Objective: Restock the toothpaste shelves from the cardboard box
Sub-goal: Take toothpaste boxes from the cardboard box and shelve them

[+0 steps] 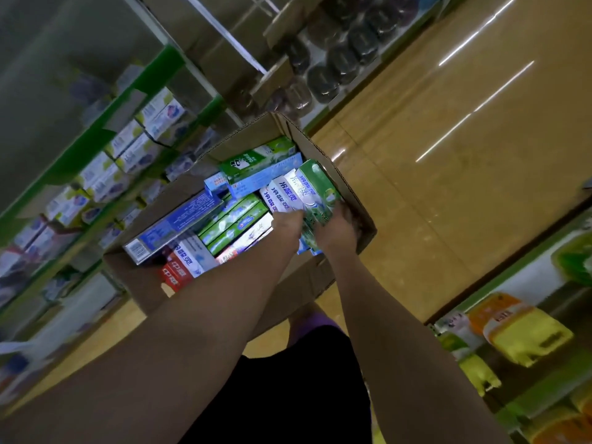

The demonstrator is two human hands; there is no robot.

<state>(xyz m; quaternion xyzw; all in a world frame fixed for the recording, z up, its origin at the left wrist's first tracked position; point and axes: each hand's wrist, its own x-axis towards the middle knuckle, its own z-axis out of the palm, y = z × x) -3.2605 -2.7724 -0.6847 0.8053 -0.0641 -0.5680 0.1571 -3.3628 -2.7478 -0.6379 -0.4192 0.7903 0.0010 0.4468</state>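
An open cardboard box point(339, 174) stands on the floor, filled with several toothpaste cartons in blue, green, white and red. Both my hands reach into its right side. My right hand point(338, 229) grips a green and white toothpaste carton point(315, 184) that leans against the box's right wall. My left hand point(288, 221) holds the neighbouring white and blue cartons point(282, 195) beside it, its fingers hidden under them. The toothpaste shelves point(105, 161) with green edges run along the left, stocked with rows of cartons.
A glossy tan floor point(448, 139) stretches to the right of the box. Dark wrapped goods point(339, 56) fill a shelf at the top. Yellow and orange packs point(519, 331) sit on a shelf at the lower right. My dark-clothed legs are below the box.
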